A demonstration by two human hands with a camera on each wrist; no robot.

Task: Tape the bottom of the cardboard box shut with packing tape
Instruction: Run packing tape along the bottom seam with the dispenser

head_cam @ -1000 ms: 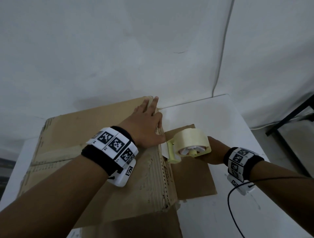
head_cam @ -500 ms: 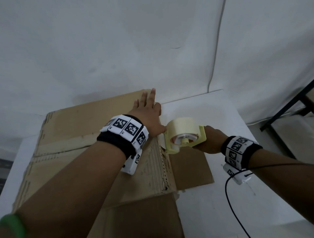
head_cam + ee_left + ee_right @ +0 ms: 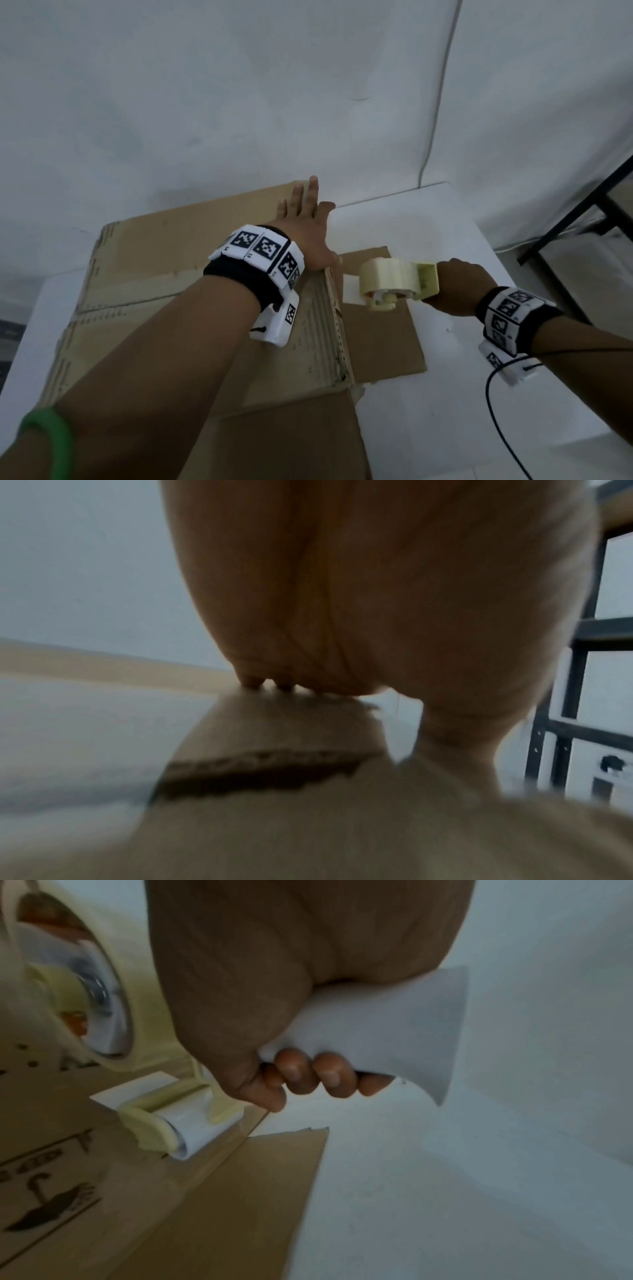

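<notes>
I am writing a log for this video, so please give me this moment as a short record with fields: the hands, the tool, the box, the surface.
left hand: left hand lies flat, fingers straight, on top of the cardboard box near its right edge
right hand: right hand grips the handle of the tape dispenser
tool position: dispenser is beside the box's right side, over an open flap; its roller is at the cardboard in the right wrist view
box: bottom flaps folded shut
surface: white table

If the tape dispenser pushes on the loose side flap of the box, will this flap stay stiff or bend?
The side flap probably bends at its crease: it is one thin sheet, splayed onto the table. The tape dispenser hangs beside it. Pressed flat by the left hand, the box top likely resists better.
</notes>
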